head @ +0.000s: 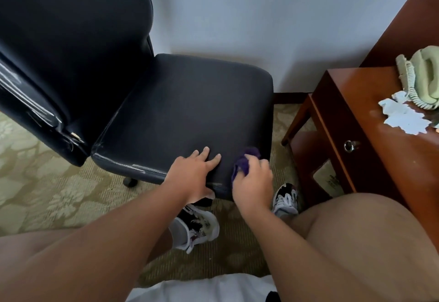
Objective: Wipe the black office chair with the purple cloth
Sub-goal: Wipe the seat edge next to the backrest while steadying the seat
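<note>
You have two hands on one black office chair [185,104], both at the near edge of its seat. Your left hand [194,173] lies flat on the cushion, fingers straight and slightly spread, pointing toward the backrest side; the thumb sits down at the seat's front rim. Just beside it, on its right, your right hand [253,182] has its fingers curled round the one purple cloth [244,161], which is bunched and pressed to the seat near the corner. The cloth shows beyond your knuckles and between the two hands, which are close but apart. Far left of your left hand the tall backrest rises, its edge scuffed pale. One caster [130,182] shows beneath the seat, to the left of your left wrist. Below your hands two patterned shoes stand on the floral carpet [47,182]: one shoe [194,225] under the left wrist, the other shoe [286,198] just right of the right hand. Well off to the right of your right hand stands one wooden desk [351,116] with one round drawer knob [349,146], one pale green telephone [425,76] on top, and a small heap of torn white paper [401,116] next to its coiled cord.
</note>
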Motion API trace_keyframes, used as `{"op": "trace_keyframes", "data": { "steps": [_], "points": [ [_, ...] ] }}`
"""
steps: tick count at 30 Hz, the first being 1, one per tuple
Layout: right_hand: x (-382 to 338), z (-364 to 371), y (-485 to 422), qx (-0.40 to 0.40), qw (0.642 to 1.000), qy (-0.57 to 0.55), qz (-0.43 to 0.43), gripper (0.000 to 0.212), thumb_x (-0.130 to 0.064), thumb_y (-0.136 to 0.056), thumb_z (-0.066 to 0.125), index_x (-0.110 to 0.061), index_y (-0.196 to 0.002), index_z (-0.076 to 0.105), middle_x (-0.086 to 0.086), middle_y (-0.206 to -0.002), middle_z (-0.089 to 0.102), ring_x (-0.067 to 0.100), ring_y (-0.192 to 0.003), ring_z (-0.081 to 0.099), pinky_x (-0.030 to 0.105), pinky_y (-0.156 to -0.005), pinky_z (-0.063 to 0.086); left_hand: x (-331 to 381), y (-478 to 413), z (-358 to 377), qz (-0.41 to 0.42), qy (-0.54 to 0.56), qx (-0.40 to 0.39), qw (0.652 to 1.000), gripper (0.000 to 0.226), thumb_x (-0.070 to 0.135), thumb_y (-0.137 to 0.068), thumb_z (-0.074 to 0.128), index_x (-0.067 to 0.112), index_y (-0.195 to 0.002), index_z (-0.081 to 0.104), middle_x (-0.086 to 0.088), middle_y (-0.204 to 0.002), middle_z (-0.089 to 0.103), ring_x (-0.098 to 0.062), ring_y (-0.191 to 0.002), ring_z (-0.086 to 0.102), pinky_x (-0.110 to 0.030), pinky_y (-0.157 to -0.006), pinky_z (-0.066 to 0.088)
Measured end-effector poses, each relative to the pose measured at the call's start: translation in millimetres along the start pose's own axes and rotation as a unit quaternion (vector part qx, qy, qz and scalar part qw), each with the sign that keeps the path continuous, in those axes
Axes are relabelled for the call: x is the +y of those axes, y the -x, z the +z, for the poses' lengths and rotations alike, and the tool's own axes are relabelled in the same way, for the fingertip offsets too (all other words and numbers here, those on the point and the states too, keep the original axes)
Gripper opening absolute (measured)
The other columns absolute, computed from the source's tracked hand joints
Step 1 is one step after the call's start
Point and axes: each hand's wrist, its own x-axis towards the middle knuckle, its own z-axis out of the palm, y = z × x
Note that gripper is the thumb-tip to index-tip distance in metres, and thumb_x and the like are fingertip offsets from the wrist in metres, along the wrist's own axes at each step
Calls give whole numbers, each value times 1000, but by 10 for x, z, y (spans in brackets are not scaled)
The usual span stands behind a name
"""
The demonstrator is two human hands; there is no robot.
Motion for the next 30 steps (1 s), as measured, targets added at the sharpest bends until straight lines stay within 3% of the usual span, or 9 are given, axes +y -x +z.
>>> {"op": "trace_keyframes", "data": {
  "steps": [3, 6, 13, 16, 19, 22, 26, 28, 30],
  "points": [
    [195, -113, -296, 20, 982, -86, 165, 24, -30, -99, 53, -23, -122, 58, 4, -121, 49, 31, -113, 53, 44, -87, 49, 92, -55, 10, -3, -2, 14, 1000, 104, 70, -86, 60, 34, -163, -1, -6, -171, 0, -29, -156, 13, -44, -114, 36],
    [269, -191, -429, 14, 970, -130, 206, 26, -28, -100, 53, -19, -123, 58, 7, -124, 49, 33, -113, 54, 43, -90, 47, 215, -139, -5, -13, -10, 16, 1000, 101, 70, -90, 55, 31, -162, -5, -10, -171, -1, -33, -156, 13, -46, -114, 35],
    [-103, 19, -66, -2, 994, 90, -67, 37, -26, -94, 57, -28, -131, 54, 0, -124, 50, 24, -111, 46, 39, -85, 47, 372, -284, -4, -29, -28, 40, 998, 84, 52, -99, 47, 26, -163, -2, -15, -170, 5, -35, -153, 21, -46, -106, 40],
    [-94, 28, -68, -15, 994, 69, -85, 40, -27, -96, 57, -27, -135, 52, -2, -126, 51, 20, -112, 46, 37, -87, 48, 384, -287, 9, -30, -19, 52, 998, 80, 46, -100, 44, 27, -163, -3, -13, -171, 5, -31, -155, 19, -42, -106, 40],
    [-10, -34, -197, -19, 994, 64, -89, 38, -29, -96, 57, -30, -134, 53, -3, -124, 50, 20, -111, 48, 38, -84, 51, 370, -297, -4, -30, -3, 45, 999, 91, 64, -96, 48, 30, -163, -3, -10, -171, 3, -29, -155, 17, -43, -108, 39],
    [112, -131, -369, 32, 998, -22, 42, 28, -30, -96, 56, -26, -124, 57, 1, -121, 50, 25, -111, 52, 41, -84, 50, 374, -307, -28, -32, 3, 28, 999, 100, 73, -91, 50, 31, -163, -6, -9, -171, 0, -30, -156, 14, -44, -111, 38],
    [338, -216, -682, 33, 945, -164, 280, 26, -23, -97, 55, -17, -121, 58, 6, -124, 51, 32, -110, 56, 47, -87, 49, 413, -317, -31, -36, 0, 23, 999, 101, 73, -92, 49, 30, -162, -9, -10, -171, -4, -31, -156, 11, -44, -113, 37],
    [393, -230, -776, 21, 906, -245, 346, 24, -15, -94, 54, -12, -118, 58, 8, -121, 56, 34, -107, 58, 45, -78, 48, 425, -318, -17, -37, -4, 27, 999, 99, 72, -93, 47, 30, -162, -9, -11, -171, -4, -32, -156, 11, -44, -113, 36],
    [385, -223, -768, 20, 901, -250, 354, 25, -16, -94, 53, -11, -117, 58, 11, -121, 58, 35, -106, 59, 45, -79, 49, 430, -321, -2, -40, -3, 29, 999, 98, 71, -94, 47, 29, -162, -10, -12, -171, -3, -33, -156, 10, -44, -113, 35]
  ]
}}
